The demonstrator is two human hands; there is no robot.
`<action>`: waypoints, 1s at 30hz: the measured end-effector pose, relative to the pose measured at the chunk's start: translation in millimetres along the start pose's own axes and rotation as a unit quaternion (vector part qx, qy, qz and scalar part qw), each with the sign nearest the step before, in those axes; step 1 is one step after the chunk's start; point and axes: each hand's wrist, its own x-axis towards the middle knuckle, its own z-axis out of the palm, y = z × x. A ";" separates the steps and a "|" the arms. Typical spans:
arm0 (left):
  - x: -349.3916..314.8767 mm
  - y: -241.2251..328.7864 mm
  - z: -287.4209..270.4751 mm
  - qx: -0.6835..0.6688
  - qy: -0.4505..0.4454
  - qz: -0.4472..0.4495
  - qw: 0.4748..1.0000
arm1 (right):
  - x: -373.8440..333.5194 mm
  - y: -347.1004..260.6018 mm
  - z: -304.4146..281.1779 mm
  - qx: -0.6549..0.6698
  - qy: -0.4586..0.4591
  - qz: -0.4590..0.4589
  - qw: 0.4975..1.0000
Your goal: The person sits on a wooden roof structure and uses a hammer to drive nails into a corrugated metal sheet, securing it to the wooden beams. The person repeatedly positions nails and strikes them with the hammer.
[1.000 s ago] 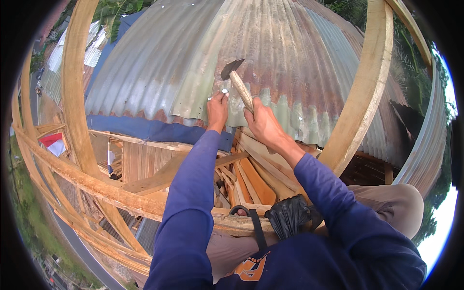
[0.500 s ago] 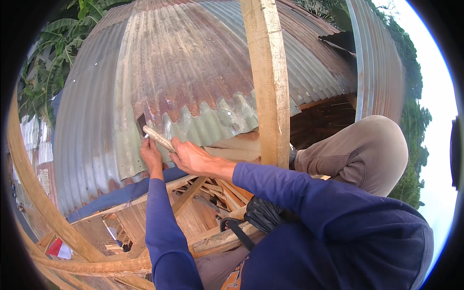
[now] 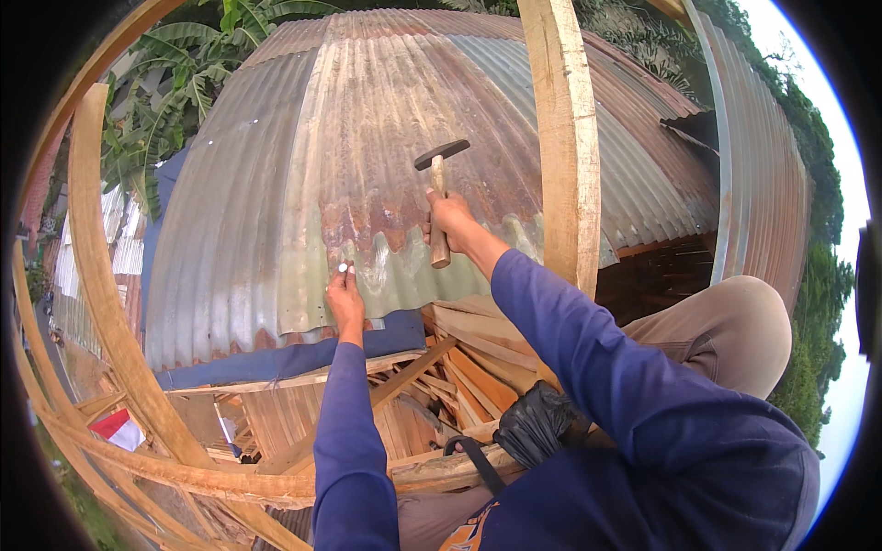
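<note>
My right hand (image 3: 448, 217) is wrapped round the wooden handle of a hammer (image 3: 439, 170), its dark metal head up over the rusty part of the roof. Lower and to the left, my left hand (image 3: 345, 301) pinches a roofing nail (image 3: 343, 267) with a pale round head. The nail is held at the greenish lower edge of a corrugated metal sheet (image 3: 395, 274); its point is hidden by the fingers and the sheet. The hammer head is apart from the nail, up and to its right.
An upright wooden post (image 3: 568, 138) stands just right of the hammer. Below the roof edge lie a blue sheet (image 3: 294, 358), loose boards (image 3: 478, 372) and a black plastic bag (image 3: 535, 424). Curved-looking timber beams (image 3: 129, 349) frame the left side. My bent knee (image 3: 735, 326) is at the right.
The hammer has been lifted away from the nail, up and to the right, its head now turned upward. My left hand still pinches the nail. The whole view has shifted.
</note>
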 end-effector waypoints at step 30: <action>-5.7 23.5 19.8 -0.072 -0.006 -0.007 0.997 | 239.7 -17.9 -44.9 -0.021 0.089 0.033 0.995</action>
